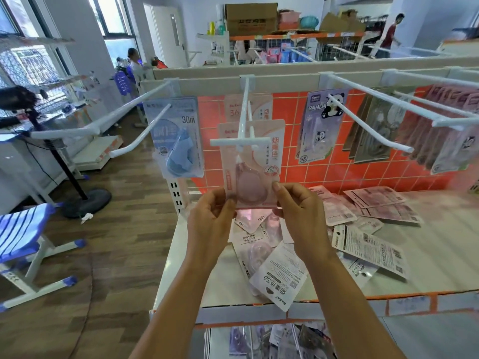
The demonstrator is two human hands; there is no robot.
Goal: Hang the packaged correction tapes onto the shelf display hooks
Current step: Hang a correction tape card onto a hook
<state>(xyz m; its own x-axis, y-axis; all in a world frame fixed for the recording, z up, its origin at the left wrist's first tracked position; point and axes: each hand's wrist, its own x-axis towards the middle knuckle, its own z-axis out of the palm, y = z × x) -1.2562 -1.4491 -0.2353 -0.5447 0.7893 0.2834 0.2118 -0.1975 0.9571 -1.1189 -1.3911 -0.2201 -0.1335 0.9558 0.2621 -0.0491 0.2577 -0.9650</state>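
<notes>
A pink correction tape pack [251, 161] stands upright at the front end of the middle white hook [242, 120]. My left hand [211, 218] pinches its lower left corner and my right hand [298, 213] pinches its lower right corner. Another pink pack [233, 107] hangs further back on the same hook. Several loose packs [280, 273] lie on the white shelf [427, 255] below my hands.
A blue pack [178, 141] hangs on the hook to the left, a panda pack [321, 125] to the right, and more packs [427, 133] further right. Long white hooks [368, 125] stick out toward me. A striped stool [20, 237] and a stand base [88, 200] are on the floor at left.
</notes>
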